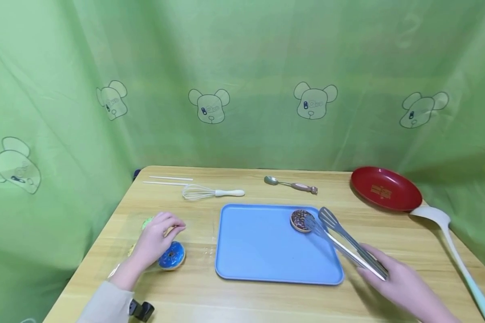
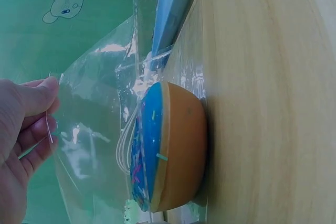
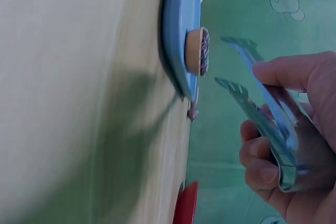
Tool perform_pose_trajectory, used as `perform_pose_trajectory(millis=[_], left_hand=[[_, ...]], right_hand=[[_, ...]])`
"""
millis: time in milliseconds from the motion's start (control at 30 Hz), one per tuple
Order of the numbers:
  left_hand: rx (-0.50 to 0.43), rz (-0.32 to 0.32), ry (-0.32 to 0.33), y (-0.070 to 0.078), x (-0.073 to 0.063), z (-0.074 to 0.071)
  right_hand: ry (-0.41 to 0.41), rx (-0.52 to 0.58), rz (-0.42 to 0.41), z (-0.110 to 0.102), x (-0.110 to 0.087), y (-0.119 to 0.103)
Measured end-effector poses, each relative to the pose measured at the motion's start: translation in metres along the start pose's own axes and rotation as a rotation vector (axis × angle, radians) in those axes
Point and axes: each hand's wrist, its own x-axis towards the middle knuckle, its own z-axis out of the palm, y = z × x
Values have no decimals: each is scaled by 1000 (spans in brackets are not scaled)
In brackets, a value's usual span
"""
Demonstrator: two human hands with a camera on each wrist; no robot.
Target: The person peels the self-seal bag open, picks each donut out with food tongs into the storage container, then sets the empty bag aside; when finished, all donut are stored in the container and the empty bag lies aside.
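Note:
My left hand (image 1: 158,235) pinches the edge of a clear plastic bag (image 2: 89,140) between thumb and fingers, lifting that edge. Close below the hand lies a blue-iced toy donut (image 1: 171,256) with sprinkles; whether it is inside the bag or against it I cannot tell. Green (image 1: 146,222) and yellow (image 1: 131,249) pieces show partly behind the hand. My right hand (image 1: 394,280) grips metal tongs (image 3: 278,129), their slotted tips apart with nothing between them. Those tips hang over the right side of a blue tray (image 1: 262,260), beside a chocolate-iced toy donut (image 1: 301,220) lying on it.
Along the back of the table are white chopsticks (image 1: 167,183), a whisk (image 1: 214,193) and a spoon (image 1: 291,184). A red plate (image 1: 368,188) sits at the back right, with a long ladle (image 1: 454,242) against it. Green curtains (image 1: 242,143) surround the table.

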Motion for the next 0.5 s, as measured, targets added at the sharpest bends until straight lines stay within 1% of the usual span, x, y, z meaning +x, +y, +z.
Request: perform_pose_trajectory(millis=[133,200,333,467,500], left_hand=[[1,-1,-4,1,1,0],[1,1,-2,1,1,0],[5,0,4,1,1,-1],[-6,-3,13,1,1,-2],[-13,9,24,0,0,-1]], right_hand=[[70,14,-59,4,7,-12],[84,22,-78,7,12,-18],[68,29,-92,14,20,-30],[90,48,-149,22,26,-42],[97,55,-166,24,27,-45]])
